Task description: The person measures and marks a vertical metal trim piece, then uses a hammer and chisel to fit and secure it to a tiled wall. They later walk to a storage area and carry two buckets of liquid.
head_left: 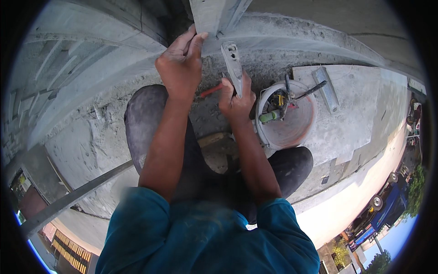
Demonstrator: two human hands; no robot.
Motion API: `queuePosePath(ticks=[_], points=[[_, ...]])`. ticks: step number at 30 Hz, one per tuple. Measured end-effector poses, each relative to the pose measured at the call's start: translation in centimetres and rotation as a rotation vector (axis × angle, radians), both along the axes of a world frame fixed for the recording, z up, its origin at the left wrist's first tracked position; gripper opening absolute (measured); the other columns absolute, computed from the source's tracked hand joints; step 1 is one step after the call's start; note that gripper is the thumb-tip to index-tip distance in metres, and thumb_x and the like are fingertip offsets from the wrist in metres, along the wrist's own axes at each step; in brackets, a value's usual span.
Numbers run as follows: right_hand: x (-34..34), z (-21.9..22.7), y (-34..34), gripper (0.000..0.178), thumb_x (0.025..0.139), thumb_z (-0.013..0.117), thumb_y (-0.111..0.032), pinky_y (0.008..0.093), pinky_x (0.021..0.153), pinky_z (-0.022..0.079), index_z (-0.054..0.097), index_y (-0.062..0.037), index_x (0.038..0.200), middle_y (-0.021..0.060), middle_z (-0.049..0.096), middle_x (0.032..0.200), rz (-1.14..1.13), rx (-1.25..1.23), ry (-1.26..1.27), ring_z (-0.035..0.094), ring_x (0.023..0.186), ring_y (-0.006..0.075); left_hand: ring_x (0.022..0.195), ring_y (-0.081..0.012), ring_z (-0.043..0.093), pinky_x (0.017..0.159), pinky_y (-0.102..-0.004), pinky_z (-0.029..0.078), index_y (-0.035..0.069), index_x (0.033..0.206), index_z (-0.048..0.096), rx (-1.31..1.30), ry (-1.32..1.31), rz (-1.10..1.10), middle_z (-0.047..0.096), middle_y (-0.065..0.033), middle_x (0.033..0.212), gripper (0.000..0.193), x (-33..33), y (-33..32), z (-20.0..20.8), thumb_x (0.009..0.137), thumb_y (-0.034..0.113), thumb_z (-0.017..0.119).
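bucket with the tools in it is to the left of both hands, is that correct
No, the side is wrong: the head view shows the bucket, with the tools in it, to the right of both the left hand and right hand.

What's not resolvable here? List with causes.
Head view: pale grey upright post, upper end, cut off by the top edge.
Head view: left hand, palm, hidden by its own back.
Head view: flat pale grey bar, lower end, hidden in the right hand.
Head view: tools in round whitish bucket, lower parts, hidden by overlap.
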State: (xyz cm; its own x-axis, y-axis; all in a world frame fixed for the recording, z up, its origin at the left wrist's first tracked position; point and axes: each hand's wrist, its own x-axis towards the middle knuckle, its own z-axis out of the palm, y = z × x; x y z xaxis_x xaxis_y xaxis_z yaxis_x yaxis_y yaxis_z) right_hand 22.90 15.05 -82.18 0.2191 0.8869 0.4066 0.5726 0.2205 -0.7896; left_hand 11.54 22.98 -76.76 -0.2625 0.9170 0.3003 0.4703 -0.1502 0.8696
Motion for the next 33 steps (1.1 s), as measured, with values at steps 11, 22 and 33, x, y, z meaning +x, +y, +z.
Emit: queuePosePath(ticks=[11,22,33], points=[[0.7,-0.9,0.4,0.041,0.092,0.061,-0.012,0.0341,0.056,0.057,0.052,0.0038,0.129,0.0156,0.071,0.084,0.05,0.013,-0.033,0.074,0.069,0.0241,0.067,-0.003,0.062,0.061,-0.0223,0.05,0.002,0.107,0.076,-0.054,-0.006,0.011,0.075,-0.0084,0.08,0.021,0.0,0.4,0.4,0.086,0.005,0.073],[-0.1,-1.5,1.0,0.034,0.096,0.059,-0.015,0.0356,0.059,0.056,0.054,0.0039,0.123,0.0175,0.07,0.086,0.037,0.018,0.099,0.072,0.066,0.0269,0.064,-0.0045,0.055,0.061,-0.0244,0.047,0.002,0.102,0.076,-0.023,-0.106,0.013,0.07,-0.0053,0.072,0.023,0.2,0.7,-0.4,0.086,0.019,0.077],[0.4,-1.3,1.1,0.038,0.091,0.06,-0.011,0.0324,0.054,0.057,0.053,0.003,0.125,0.0138,0.07,0.072,0.043,-0.196,-0.033,0.074,0.063,0.0209,0.067,-0.0023,0.061,0.059,-0.0218,0.05,0.003,0.107,0.076,-0.111,-0.027,0.01,0.075,-0.0073,0.081,0.02,0.0,0.6,0.0,0.087,0.006,0.073]])
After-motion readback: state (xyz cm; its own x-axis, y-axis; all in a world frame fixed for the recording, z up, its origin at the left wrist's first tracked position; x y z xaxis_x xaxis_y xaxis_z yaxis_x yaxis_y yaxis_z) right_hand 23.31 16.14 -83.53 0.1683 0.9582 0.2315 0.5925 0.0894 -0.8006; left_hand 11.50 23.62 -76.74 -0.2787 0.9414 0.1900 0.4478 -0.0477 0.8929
